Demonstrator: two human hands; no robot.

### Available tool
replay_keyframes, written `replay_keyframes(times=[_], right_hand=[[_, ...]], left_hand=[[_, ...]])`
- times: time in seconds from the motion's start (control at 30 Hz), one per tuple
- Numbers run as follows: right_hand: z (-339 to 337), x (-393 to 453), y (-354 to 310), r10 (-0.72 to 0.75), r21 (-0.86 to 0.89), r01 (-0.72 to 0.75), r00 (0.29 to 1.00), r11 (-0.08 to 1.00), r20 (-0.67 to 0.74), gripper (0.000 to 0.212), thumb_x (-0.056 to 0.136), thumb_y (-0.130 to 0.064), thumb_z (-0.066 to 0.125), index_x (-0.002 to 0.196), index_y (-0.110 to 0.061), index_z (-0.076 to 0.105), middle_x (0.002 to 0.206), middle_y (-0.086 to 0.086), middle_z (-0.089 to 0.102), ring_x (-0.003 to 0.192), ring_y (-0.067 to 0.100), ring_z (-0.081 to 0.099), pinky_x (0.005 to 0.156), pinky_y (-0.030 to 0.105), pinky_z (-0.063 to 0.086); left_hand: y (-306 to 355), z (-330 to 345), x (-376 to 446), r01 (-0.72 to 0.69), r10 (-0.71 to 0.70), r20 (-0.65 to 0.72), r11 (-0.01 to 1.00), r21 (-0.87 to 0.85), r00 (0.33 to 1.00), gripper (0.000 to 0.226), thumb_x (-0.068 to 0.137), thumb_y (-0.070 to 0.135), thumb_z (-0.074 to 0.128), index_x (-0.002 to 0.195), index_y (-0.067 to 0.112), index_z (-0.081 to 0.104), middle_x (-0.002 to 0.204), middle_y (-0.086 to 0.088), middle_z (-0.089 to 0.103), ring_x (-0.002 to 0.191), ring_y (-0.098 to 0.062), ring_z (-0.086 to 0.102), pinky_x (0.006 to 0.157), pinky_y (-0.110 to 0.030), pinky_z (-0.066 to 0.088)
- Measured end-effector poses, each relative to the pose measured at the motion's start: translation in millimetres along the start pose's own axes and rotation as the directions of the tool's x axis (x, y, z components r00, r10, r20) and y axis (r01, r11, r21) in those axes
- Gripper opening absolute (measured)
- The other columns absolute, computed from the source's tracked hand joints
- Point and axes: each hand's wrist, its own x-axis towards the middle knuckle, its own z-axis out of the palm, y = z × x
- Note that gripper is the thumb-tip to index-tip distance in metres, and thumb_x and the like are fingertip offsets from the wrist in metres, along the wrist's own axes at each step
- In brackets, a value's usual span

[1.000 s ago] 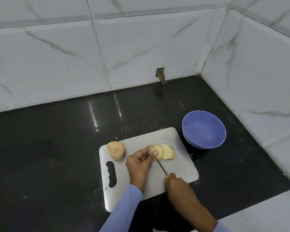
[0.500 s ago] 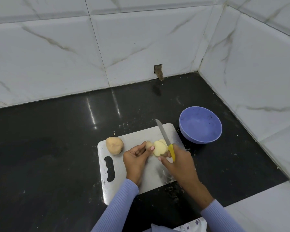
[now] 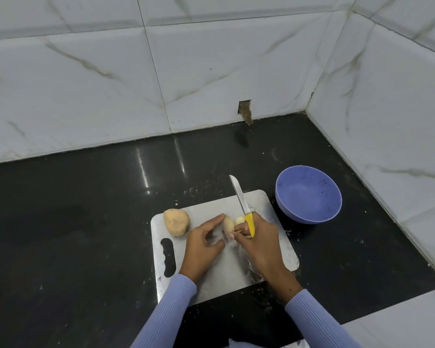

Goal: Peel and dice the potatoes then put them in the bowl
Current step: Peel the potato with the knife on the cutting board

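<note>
A white cutting board (image 3: 274, 249) lies on the black counter. A whole peeled potato (image 3: 176, 221) sits at its far left corner. Near the middle stand the sliced potato pieces (image 3: 229, 225), gathered together. My right hand (image 3: 259, 237) grips a knife (image 3: 240, 197) by its yellow handle, blade pointing away, and its fingers also pinch the slices. My left hand (image 3: 204, 243) rests on the board just left of the slices, fingers spread and relaxed, holding nothing. A blue bowl (image 3: 309, 197) with nothing in it stands right of the board.
The black counter (image 3: 86, 222) runs to white marble-tiled walls behind and to the right, forming a corner. A small broken hole (image 3: 245, 113) shows low in the back wall. A white counter edge (image 3: 399, 320) lies at the lower right.
My right hand left off cutting, raised the knife and moved onto the slices, gathering them. My left hand has let go of the potato and opened beside it.
</note>
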Motion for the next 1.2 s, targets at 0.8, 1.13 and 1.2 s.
replay_keyframes(times=[0.8,1.13,1.2], right_hand=[[-6,-37,-6,0.007,-0.318,0.066,0.974,0.946,0.225,0.025,0.103,-0.035,0.024,0.091,-0.018,0.04,0.062,-0.008,0.044,0.053,0.006,0.043,0.049,0.019,0.032],[0,-37,-8,0.059,-0.406,0.027,0.978,0.913,0.199,0.036,0.103,-0.034,0.021,0.11,-0.011,0.048,0.065,-0.01,0.041,0.055,0.003,0.039,0.047,0.017,0.031],[-1,-37,-9,0.061,-0.408,0.024,0.979,0.913,0.193,0.036,0.103,-0.035,0.021,0.109,-0.011,0.048,0.067,-0.008,0.044,0.057,0.005,0.043,0.048,0.019,0.031]], left_hand=[[-2,18,7,-0.063,0.069,-0.192,0.997,0.036,0.979,0.052,0.057,0.004,0.088,0.103,0.021,0.069,0.108,0.009,0.066,0.101,-0.006,0.062,0.086,-0.023,0.051],[-2,20,7,-0.057,0.06,-0.204,0.998,0.021,0.977,0.052,0.055,0.004,0.088,0.105,0.009,0.073,0.108,0.008,0.067,0.101,-0.005,0.063,0.085,-0.021,0.052],[-2,21,7,-0.053,0.055,-0.206,0.998,0.018,0.977,0.052,0.055,0.004,0.088,0.105,0.01,0.073,0.108,0.008,0.067,0.101,-0.006,0.063,0.085,-0.022,0.052]])
